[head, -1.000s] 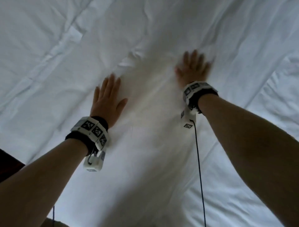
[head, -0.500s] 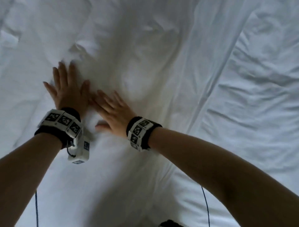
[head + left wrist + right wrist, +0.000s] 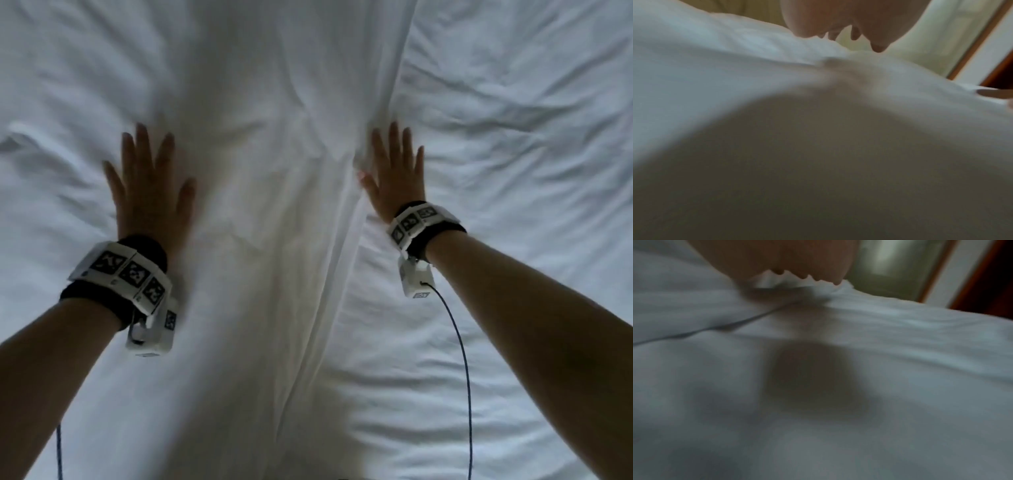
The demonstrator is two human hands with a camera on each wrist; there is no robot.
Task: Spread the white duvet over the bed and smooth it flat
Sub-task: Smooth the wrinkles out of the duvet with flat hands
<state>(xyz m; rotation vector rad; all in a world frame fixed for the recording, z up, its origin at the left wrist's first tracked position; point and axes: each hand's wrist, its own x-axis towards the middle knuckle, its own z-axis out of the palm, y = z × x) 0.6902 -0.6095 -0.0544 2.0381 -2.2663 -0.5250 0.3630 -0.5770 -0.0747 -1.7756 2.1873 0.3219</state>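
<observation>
The white duvet point(image 3: 267, 171) fills the head view, with a raised fold running down its middle and a long seam on the fold's right side. My left hand point(image 3: 147, 185) presses flat on the duvet left of the fold, fingers straight and spread. My right hand point(image 3: 394, 171) lies flat right of the seam, fingers straight. In the left wrist view the palm point(image 3: 830, 17) sits low on the blurred duvet point(image 3: 735, 81). The right wrist view shows the palm point(image 3: 777, 257) on wrinkled duvet point(image 3: 900, 337).
Crumpled wrinkles point(image 3: 513, 137) cover the duvet's right part. A thin cable point(image 3: 459, 359) hangs from the right wrist camera over the fabric. A pale wall and brown wooden trim point(image 3: 970, 48) show behind the bed in the left wrist view.
Both hands were close together at the left half a second ago. They have slid apart, the right hand far to the right across the fold, and the view has shifted.
</observation>
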